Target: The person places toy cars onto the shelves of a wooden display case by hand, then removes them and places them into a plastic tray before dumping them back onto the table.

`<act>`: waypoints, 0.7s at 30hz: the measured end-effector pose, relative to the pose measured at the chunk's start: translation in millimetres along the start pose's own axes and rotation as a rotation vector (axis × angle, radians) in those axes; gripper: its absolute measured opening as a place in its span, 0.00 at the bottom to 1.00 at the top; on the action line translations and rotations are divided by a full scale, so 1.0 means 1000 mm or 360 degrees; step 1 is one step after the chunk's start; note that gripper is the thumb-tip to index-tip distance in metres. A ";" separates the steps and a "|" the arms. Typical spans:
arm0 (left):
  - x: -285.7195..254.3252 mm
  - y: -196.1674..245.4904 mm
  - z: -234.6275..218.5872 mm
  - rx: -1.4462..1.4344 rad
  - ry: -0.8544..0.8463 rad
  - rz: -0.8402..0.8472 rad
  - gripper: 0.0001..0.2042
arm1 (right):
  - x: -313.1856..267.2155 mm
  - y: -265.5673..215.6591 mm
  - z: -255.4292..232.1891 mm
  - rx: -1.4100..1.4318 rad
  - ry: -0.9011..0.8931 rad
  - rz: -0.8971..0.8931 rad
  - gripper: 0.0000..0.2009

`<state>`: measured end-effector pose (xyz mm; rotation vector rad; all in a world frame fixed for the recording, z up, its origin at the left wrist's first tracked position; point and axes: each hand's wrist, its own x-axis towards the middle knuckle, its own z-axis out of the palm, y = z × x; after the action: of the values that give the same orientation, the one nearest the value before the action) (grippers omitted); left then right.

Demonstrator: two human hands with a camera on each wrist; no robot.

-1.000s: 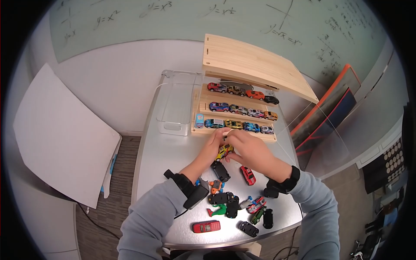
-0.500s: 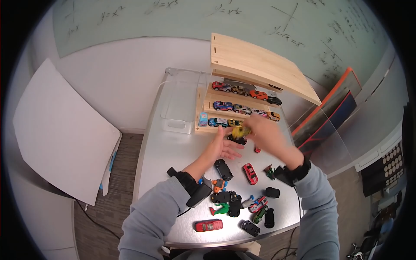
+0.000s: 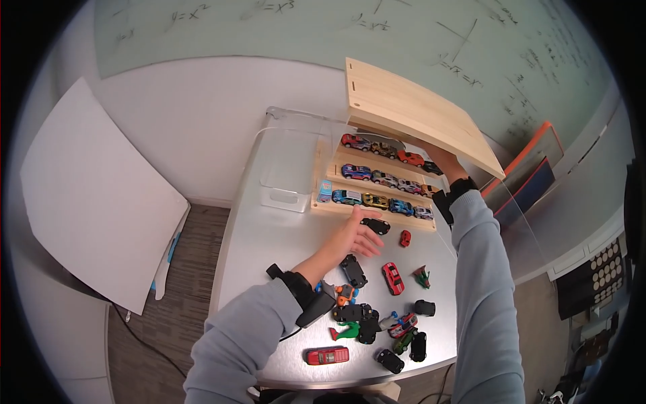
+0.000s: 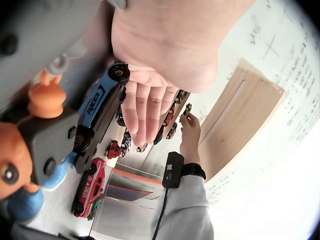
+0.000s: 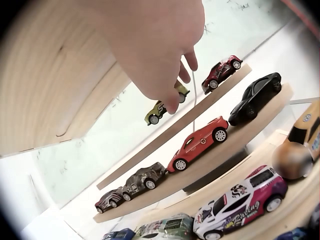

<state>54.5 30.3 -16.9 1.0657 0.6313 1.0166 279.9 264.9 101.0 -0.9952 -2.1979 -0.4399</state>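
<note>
My right hand [image 5: 155, 45] pinches a yellow-green toy car [image 5: 155, 114] between thumb and fingers, close over the top shelf [image 5: 165, 132] of a wooden display rack. A dark red toy car [image 5: 222, 73] sits near one end of that shelf. In the head view the rack's raised wooden lid [image 3: 417, 108] partly hides this hand [image 3: 442, 157]. My left hand [image 3: 353, 236] holds nothing; its fingers extend over the table, beside a black toy car [image 3: 375, 226] below the rack. In the left wrist view its palm [image 4: 155, 55] shows with fingers spread slightly.
Lower shelves hold rows of toy cars, such as an orange-red one [image 5: 197, 142] and a white-and-purple one [image 5: 240, 202]. A clear plastic bin [image 3: 286, 195] stands left of the rack. Toy cars and small figures lie about the table [image 3: 249, 269], including a red car [image 3: 393, 279].
My right hand has moved up and right from the left hand, carrying the yellow-green toy car to the rack's top shelf. The left hand has let go of it and opened.
</note>
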 end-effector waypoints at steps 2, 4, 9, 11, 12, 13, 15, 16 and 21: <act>0.001 -0.001 0.000 0.0013 -0.0007 -0.0004 0.39 | 0.000 0.002 0.001 -0.0004 -0.0017 -0.0001 0.16; 0.001 -0.001 0.000 0.0007 -0.0019 -0.0015 0.40 | 0.000 0.002 0.000 -0.0009 -0.0033 0.0003 0.16; 0.001 -0.001 0.002 -0.0034 -0.0002 -0.0007 0.39 | 0.002 0.005 -0.003 -0.0039 -0.0070 0.0004 0.15; 0.002 -0.001 0.002 -0.0029 -0.0004 -0.0005 0.39 | 0.003 0.006 -0.004 -0.0058 -0.0079 0.0009 0.15; 0.001 -0.001 0.002 -0.0026 -0.0005 0.0003 0.39 | 0.003 0.006 -0.005 -0.0067 -0.0083 0.0012 0.15; 0.001 -0.001 0.002 -0.0022 -0.0004 0.0011 0.39 | 0.003 0.005 -0.005 -0.0074 -0.0087 0.0014 0.15; 0.001 -0.001 0.001 0.0011 -0.0019 -0.0002 0.40 | 0.004 0.003 -0.008 -0.0089 -0.0095 0.0018 0.15; 0.001 0.000 0.001 0.0043 -0.0034 -0.0014 0.41 | 0.005 0.002 -0.009 -0.0097 -0.0099 0.0020 0.15; 0.001 0.000 0.001 0.0042 -0.0013 -0.0012 0.41 | 0.003 -0.010 -0.015 -0.0133 -0.0114 0.0036 0.14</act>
<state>55.9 30.8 -16.3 1.0889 0.6433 0.9992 277.7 251.4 113.4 -1.0945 -2.2455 -0.4961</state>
